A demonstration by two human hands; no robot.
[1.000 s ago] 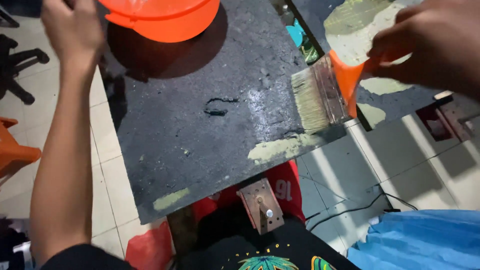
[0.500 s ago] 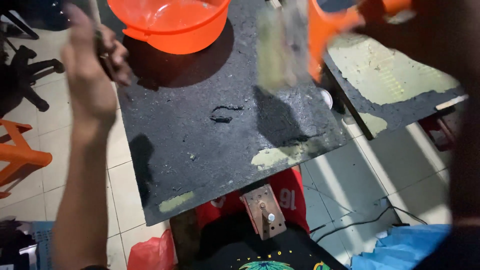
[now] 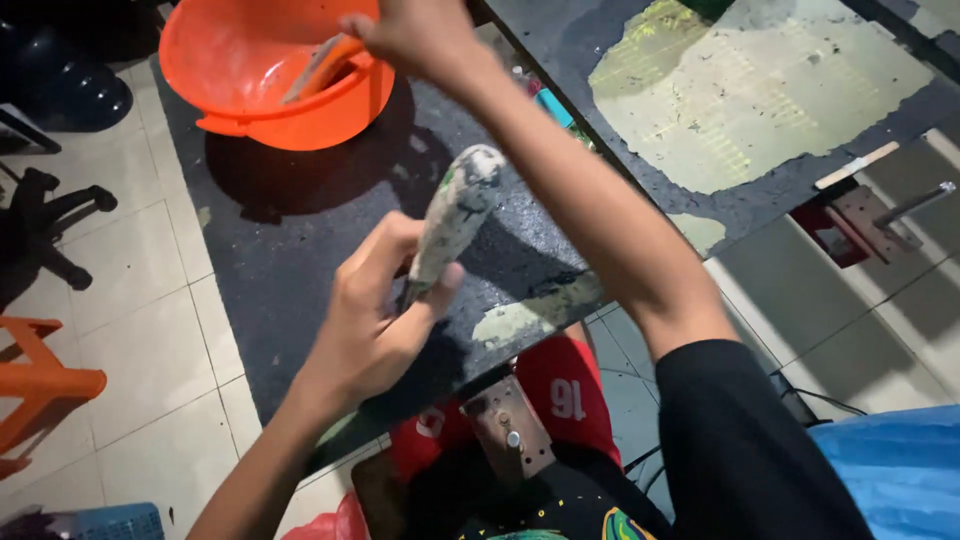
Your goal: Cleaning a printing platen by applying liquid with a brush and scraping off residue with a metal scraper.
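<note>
My right hand (image 3: 412, 35) reaches across to the orange basin (image 3: 250, 128) at the far left of the dark board (image 3: 290, 260). It grips a brush (image 3: 318, 68) with an orange handle, and the brush end sits inside the basin. My left hand (image 3: 372, 322) is over the board's near part, shut around a paint-smeared, rounded tool handle (image 3: 452, 215) that points up and away. The lower end of that tool is hidden in my palm.
A second dark board (image 3: 880, 60) with a large pale patch (image 3: 760, 100) lies to the right. A metal clamp (image 3: 510, 432) and red cloth (image 3: 572, 392) sit below the board's near edge. An orange stool (image 3: 40, 385), a black chair base (image 3: 50, 230) and blue fabric (image 3: 895, 470) are on the tiled floor.
My right hand swung the brush from the right board over to the basin. My left hand dropped from beside the basin to the near part of the board, now holding the smeared handle.
</note>
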